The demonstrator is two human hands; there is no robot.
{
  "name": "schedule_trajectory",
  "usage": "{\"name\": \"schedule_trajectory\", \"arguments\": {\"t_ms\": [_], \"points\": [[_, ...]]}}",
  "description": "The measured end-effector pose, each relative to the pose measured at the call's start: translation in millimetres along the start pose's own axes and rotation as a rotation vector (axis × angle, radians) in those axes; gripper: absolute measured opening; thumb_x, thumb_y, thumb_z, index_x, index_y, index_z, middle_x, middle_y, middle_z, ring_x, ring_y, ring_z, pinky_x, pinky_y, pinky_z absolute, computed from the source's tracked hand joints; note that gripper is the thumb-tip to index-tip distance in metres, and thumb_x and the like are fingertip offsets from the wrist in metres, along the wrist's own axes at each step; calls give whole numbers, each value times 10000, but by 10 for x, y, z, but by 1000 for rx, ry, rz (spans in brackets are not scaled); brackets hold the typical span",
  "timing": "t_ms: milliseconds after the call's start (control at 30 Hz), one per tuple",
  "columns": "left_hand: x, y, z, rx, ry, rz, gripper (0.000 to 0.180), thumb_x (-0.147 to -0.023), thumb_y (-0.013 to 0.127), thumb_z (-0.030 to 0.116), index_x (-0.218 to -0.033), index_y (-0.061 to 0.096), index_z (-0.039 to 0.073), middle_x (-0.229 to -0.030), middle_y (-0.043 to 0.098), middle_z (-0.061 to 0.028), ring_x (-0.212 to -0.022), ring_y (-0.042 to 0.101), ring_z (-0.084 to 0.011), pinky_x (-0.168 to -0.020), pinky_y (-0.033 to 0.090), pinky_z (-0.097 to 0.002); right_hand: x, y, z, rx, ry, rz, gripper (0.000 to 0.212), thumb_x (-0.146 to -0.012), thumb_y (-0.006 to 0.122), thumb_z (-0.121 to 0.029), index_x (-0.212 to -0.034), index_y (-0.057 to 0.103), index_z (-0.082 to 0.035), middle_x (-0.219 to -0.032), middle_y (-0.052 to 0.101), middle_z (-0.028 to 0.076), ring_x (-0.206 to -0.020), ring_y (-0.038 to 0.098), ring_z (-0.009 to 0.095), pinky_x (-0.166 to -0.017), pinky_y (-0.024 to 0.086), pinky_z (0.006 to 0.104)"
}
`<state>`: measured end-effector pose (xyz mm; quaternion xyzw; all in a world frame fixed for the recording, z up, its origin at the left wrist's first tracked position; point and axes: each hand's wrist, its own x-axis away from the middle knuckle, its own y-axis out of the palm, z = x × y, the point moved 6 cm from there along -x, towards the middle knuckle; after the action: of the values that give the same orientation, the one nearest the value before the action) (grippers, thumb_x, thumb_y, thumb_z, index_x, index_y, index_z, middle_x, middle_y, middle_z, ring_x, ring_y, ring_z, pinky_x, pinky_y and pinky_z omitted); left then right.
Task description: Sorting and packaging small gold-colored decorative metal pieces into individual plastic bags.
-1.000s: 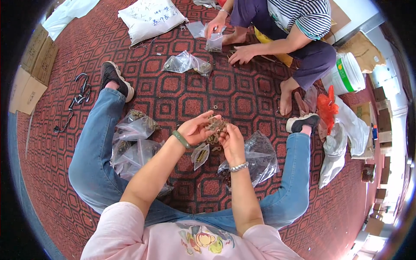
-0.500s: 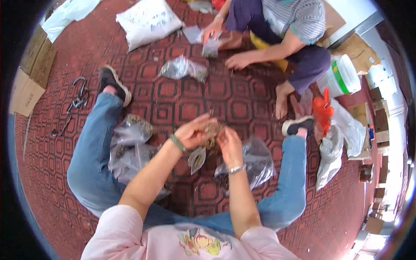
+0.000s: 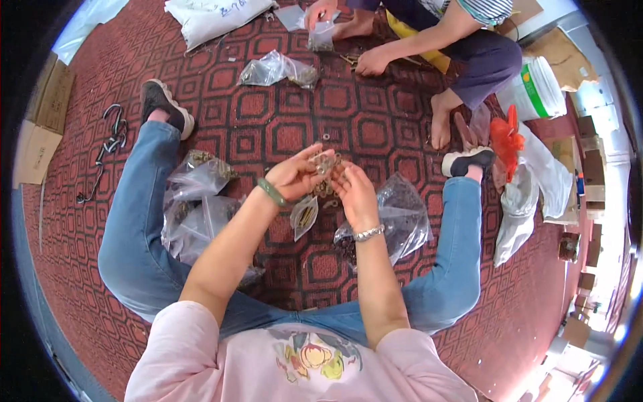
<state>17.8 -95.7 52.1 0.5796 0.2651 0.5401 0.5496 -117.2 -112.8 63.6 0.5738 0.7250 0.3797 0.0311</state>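
Note:
My left hand (image 3: 297, 175), with a green bangle at its wrist, is cupped palm-up round several small metal rings (image 3: 326, 163). My right hand (image 3: 357, 194), a silver bracelet on the wrist, meets it from the right with fingers bent against the same rings. More brassy small pieces (image 3: 324, 188) show just under the fingers; whether they are held or lie on the carpet I cannot tell. Close below the hands lies a small clear bag (image 3: 305, 218) of thin brass-coloured pieces. One loose ring (image 3: 326, 137) lies on the carpet beyond my fingertips.
Clear bags of small parts (image 3: 201, 175) lie by my left leg. Another clear bag (image 3: 402, 218) is inside my right leg. Ahead are a filled bag (image 3: 278, 70), a white sack (image 3: 216, 20) and a co-worker's hand (image 3: 372, 61). A white bucket (image 3: 544, 87) stands right.
The view has shifted, so the far things sit higher in the picture. My hands have moved slightly apart and the rings between them show more clearly.

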Motion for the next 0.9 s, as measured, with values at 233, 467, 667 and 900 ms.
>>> {"name": "schedule_trajectory", "arguments": {"t_ms": [233, 467, 667, 900], "points": [[85, 4, -100, 28, -8, -22, 498, -822, 389, -98, -1292, 315, 50, -1265, 450, -176, -1091, 513, -279, -886, 469, -363, 86, -93, 50, -43, 30, 68, 207, -902, 450, -86, -1093, 484, -13, -1011, 564, 122, -899, 573, 193, -752, 487, 282], [21, 125, 19, 104, -30, -32, 439, -842, 407, -62, -1265, 352, 39, -1242, 470, -180, -1084, 518, -274, -894, 463, -368, 63, 116, -251, 5, -94, 63, 224, -897, 436, -51, -1114, 463, -3, -1025, 565, 125, -932, 576, 196, -762, 490, 273], [57, 159, -19, 68, -6, 6, 395, -866, 424, -20, -1253, 371, 38, -1241, 472, -180, -1070, 527, -262, -894, 464, -374, 157, 242, -310, 136, -128, 59, 223, -888, 433, -26, -1107, 465, 5, -1031, 572, 125, -912, 591, 187, -738, 499, 253], [122, 209, -40, 157, -53, -34, 396, -871, 439, -7, -1258, 369, 42, -1249, 472, -168, -1063, 530, -253, -891, 466, -373, 274, 311, -324, 352, -178, 79, 220, -885, 443, -28, -1100, 473, 6, -1020, 580, 118, -839, 600, 164, -684, 502, 233]]}}
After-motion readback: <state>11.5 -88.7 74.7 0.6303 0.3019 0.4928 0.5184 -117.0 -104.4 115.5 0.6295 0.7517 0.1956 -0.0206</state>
